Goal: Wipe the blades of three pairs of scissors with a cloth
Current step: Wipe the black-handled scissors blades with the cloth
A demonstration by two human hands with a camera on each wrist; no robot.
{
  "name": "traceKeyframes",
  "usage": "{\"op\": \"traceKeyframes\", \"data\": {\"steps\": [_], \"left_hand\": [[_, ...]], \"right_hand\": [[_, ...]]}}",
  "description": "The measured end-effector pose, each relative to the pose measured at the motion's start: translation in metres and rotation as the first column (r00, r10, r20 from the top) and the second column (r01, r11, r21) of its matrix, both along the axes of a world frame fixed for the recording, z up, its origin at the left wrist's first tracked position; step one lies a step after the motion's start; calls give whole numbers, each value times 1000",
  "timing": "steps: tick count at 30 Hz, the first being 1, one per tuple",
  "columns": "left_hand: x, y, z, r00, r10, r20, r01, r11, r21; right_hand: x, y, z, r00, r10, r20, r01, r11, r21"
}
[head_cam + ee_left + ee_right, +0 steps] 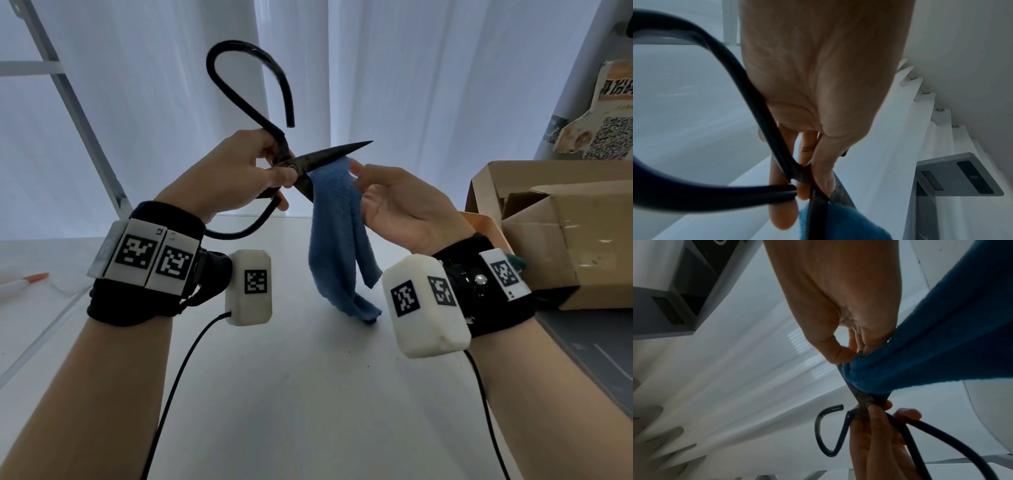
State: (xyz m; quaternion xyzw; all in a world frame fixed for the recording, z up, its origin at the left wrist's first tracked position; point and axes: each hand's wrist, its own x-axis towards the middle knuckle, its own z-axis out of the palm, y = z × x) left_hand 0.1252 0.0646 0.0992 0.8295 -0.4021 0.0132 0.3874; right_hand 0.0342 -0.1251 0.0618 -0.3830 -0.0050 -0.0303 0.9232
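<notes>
A large pair of black iron scissors (310,163) with big loop handles is held up in the air, its blades spread apart. My left hand (246,171) grips it at the pivot, thumb on the rivet; the left wrist view shows the near handle loop (748,97). My right hand (394,202) pinches a blue cloth (339,246) at the blades. The cloth sits in the gap between the two blades and hangs down toward the table. In the right wrist view the cloth (931,345) wraps one blade just above the pivot (865,397). No other scissors are in view.
A white table (291,394) lies below the hands. An open cardboard box (548,233) stands at the right edge. A white pen with an orange tip (24,279) lies far left. White curtains and a slanted metal frame (78,113) stand behind.
</notes>
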Motion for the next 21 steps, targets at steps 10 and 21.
{"op": "traceKeyframes", "data": {"steps": [10, 21], "left_hand": [[-5, -10, -4, 998, -50, -33, 51, 998, 33], [-2, -1, -2, 998, -21, -61, 23, 999, 29]], "right_hand": [[5, 9, -7, 984, -173, -37, 162, 967, -196], [7, -3, -3, 879, -470, -83, 468, 882, -43]]}}
